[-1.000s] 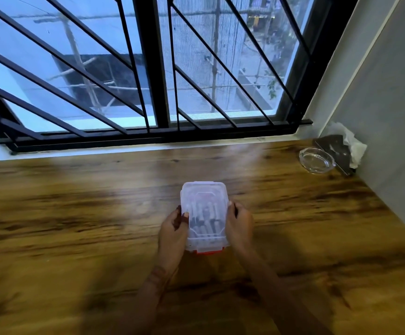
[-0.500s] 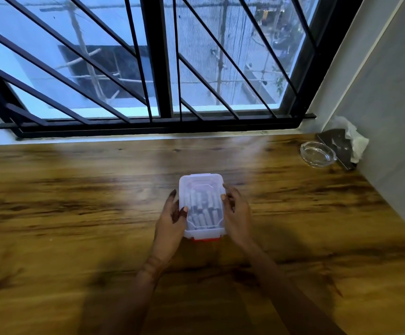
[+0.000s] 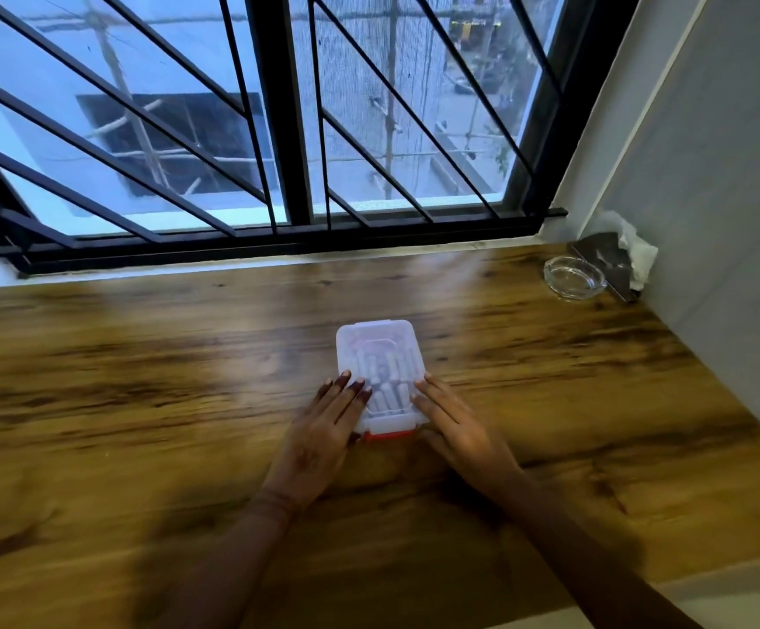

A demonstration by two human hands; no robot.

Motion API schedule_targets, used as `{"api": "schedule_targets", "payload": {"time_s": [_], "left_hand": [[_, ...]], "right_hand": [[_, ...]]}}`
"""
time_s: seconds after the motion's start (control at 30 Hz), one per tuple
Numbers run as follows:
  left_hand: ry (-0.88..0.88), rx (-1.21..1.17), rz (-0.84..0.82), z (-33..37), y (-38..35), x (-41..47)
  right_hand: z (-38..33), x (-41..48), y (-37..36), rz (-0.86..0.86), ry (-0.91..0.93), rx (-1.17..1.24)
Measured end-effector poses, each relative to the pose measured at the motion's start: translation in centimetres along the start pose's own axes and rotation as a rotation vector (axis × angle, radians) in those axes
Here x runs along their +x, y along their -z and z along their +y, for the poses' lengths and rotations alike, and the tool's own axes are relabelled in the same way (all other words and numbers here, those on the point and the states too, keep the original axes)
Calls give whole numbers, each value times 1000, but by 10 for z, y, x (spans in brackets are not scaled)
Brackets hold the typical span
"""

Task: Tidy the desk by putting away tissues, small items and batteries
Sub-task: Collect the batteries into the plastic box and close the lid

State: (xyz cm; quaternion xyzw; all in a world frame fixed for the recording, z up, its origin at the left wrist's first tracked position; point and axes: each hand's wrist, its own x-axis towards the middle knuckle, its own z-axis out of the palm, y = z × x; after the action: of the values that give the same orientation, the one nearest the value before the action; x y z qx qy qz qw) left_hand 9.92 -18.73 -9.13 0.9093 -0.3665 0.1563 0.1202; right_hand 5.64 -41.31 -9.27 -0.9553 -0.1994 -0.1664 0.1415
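Wooden desk (image 3: 142,401) — both flat hands flank the lidded battery box (image 3: 378,356).

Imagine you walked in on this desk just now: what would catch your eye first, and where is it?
First, the clear plastic box of batteries at the middle of the wooden desk, lid on, with the left hand and right hand flat against its sides. Then the glass ashtray and crumpled tissue in the far right corner.

Left hand (image 3: 323,440): flat, palm down, fingers extended, fingertips resting on the near left edge of the clear box (image 3: 378,356). Right hand (image 3: 457,431): likewise flat, fingertips at its near right edge. Both forearms bare.
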Motion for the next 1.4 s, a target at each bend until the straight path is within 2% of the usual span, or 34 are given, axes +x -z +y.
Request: {"api": "schedule_targets", "payload": {"time_s": [0.1, 0.23, 0.4, 0.67, 0.8, 0.9, 1.0, 1.1, 1.2, 1.3, 1.4], "left_hand": [[-8, 35, -1, 4, 6, 2], [15, 19, -57, 6, 8, 2], [34, -36, -167, 1, 10, 1], [140, -303, -54, 10, 8, -3], [187, -463, -43, 11, 9, -4], [327, -594, 62, 12, 12, -1], [548, -694, 200, 9, 16, 14], [823, -809, 148, -1, 18, 39], [999, -929, 93, -17, 14, 63], [1044, -1070, 3, -30, 8, 81], [1078, -1120, -46, -43, 2, 91]], "right_hand": [[-5, 3, -3, 27, -36, -13], [-5, -1, 3, -40, -26, 11], [-11, -3, 10, -16, -150, 284], [-21, -2, 4, 93, -315, 418], [-23, 0, 7, 75, -373, 463], [-23, 7, 11, 130, -451, 566], [-18, 29, 13, 242, -605, 693], [-7, 62, 16, 279, -802, 968], [11, 92, 12, 179, -910, 952], [22, 116, 5, -10, -921, 979], [27, 129, 1, -115, -928, 976]]}}
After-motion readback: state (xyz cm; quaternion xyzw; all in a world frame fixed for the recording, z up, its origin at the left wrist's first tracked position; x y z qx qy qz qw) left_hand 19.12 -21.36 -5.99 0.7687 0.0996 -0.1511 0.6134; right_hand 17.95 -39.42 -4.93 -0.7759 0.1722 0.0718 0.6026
